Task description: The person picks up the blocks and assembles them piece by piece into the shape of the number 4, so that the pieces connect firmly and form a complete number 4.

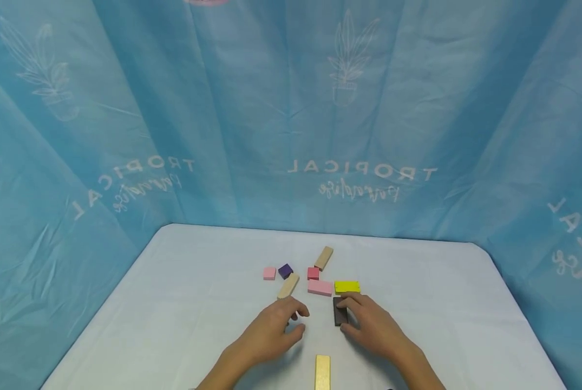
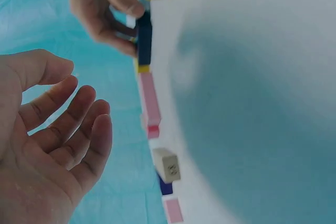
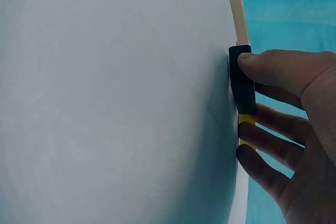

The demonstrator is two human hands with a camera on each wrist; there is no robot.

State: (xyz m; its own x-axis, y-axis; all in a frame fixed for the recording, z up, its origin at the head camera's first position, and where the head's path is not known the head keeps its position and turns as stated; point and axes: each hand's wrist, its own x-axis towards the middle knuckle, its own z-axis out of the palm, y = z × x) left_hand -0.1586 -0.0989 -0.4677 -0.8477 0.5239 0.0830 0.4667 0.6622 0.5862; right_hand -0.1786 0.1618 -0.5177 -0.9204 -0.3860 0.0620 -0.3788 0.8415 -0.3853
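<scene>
Seen from the head camera: right hand (image 1: 373,324) pinching a dark block (image 1: 340,312) that lies flat on the white table (image 1: 174,303), thumb on its near end, fingers over its far end. Just beyond it, toward the far edge, a yellow block (image 1: 347,286) beside a long pink block (image 1: 320,287). Further back, a small red block (image 1: 313,273), two tan blocks (image 1: 288,285), a purple cube (image 1: 285,271) and a small pink block (image 1: 269,273), all scattered loosely. Left hand (image 1: 276,325) hovering just left of the dark block, fingers loosely curled, holding nothing. Near the front edge, a gold block (image 1: 322,371) lying alone between the wrists.

From the left wrist: open palm and relaxed fingers (image 2: 79,129), nothing in them; blocks in a row beyond.

From the right wrist: thumb and fingers (image 3: 273,72) clamped on the dark block's ends, block apparently resting on the cloth.

Judged from this: work barely begun, no blocks stacked or joined, only one gripped, the rest untouched.
</scene>
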